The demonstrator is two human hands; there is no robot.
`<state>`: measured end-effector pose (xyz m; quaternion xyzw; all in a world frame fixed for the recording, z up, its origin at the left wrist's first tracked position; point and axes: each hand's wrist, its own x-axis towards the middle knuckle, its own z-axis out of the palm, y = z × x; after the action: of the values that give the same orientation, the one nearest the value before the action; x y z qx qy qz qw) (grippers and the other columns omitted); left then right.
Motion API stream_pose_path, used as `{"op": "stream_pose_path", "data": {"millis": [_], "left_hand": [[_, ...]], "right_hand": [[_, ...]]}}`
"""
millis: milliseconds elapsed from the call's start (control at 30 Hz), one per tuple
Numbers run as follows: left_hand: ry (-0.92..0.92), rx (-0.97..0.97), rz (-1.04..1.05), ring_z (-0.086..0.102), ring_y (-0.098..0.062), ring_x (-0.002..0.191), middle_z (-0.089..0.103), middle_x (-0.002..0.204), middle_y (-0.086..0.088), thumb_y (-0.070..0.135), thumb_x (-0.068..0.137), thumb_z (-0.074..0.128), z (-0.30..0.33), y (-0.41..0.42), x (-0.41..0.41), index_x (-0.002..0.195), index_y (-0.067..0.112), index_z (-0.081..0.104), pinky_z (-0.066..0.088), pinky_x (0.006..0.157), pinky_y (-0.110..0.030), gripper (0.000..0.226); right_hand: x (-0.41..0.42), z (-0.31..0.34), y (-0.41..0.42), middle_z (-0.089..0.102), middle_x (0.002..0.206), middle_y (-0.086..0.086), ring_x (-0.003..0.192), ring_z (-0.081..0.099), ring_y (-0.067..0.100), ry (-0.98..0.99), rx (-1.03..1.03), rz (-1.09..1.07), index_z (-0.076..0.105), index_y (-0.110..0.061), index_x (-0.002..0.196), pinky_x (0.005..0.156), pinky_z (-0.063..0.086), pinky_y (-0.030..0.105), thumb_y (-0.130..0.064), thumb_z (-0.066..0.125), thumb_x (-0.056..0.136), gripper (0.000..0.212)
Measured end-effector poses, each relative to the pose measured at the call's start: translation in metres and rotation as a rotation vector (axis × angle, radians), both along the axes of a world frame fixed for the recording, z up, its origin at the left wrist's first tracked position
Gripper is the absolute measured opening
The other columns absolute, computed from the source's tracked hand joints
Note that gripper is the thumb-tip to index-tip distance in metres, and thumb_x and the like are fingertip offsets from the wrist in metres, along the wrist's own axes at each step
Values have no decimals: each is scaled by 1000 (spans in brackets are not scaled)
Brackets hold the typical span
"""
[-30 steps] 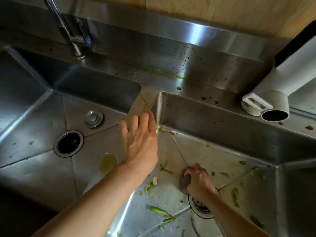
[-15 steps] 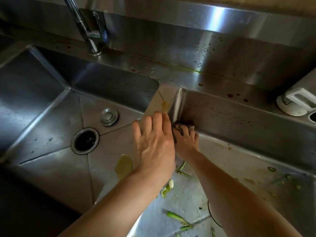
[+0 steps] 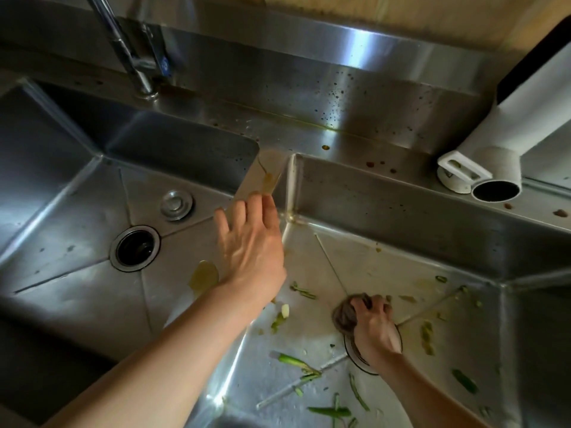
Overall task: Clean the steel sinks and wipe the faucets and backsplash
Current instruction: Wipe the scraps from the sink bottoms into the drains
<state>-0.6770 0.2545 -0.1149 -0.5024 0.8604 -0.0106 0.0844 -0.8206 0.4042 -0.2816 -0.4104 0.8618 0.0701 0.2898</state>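
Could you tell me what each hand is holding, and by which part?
The right hand grips a scouring pad by its top; the left hand holds nothing, resting on the divider.

- A kitchen: twin steel sinks share one divider
- Steel backsplash spattered with brown spots, faucet fixed behind the left basin
- Green vegetable scraps lie in the right basin; yellowish oily smears on the steel

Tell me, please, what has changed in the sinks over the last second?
The right hand, gripping the scouring pad, went from the drain up to the right sink's back-left corner, then returned to the drain. The left hand stayed flat on the divider; the vegetable scraps lie unmoved.
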Motion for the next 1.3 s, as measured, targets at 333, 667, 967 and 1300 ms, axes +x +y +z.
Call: {"op": "stream_pose_path", "data": {"millis": [333, 667, 967, 1300], "left_hand": [[151, -204, 33, 40, -30, 93, 55, 110, -14, 16, 44, 77, -14, 26, 41, 124, 2, 57, 38, 84, -46, 83], [-21, -156, 52, 45, -31, 100, 51, 121, -12, 19, 53, 77, -12, 31, 42, 136, 4, 46, 37, 89, -47, 90], [-16, -14, 53, 30, -28, 121, 23, 142, -8, 30, 78, 64, 1, 34, 40, 149, 9, 10, 24, 103, -45, 91], [103, -111, 15, 52, -29, 88, 58, 107, -10, 18, 48, 78, -5, 60, 80, 121, 6, 60, 29, 81, -42, 76]], "right_hand": [[69, 26, -108, 40, 132, 10, 124, 36, 30, -133, -374, 123, 43, -26, 132, 91, 44, 39, -19, 49, 90, 43], [61, -16, -61, 22, 145, 10, 133, 21, 35, -11, -217, 312, 40, -25, 134, 106, 35, 42, -13, 52, 89, 48], [22, 5, 18, 31, 134, 14, 123, 34, 34, 60, -26, 43, 43, -22, 132, 89, 47, 36, -6, 36, 95, 40], [131, 36, -33, 37, 137, 14, 119, 37, 33, -117, -382, 339, 48, -12, 131, 88, 48, 42, -12, 48, 89, 42]]}}
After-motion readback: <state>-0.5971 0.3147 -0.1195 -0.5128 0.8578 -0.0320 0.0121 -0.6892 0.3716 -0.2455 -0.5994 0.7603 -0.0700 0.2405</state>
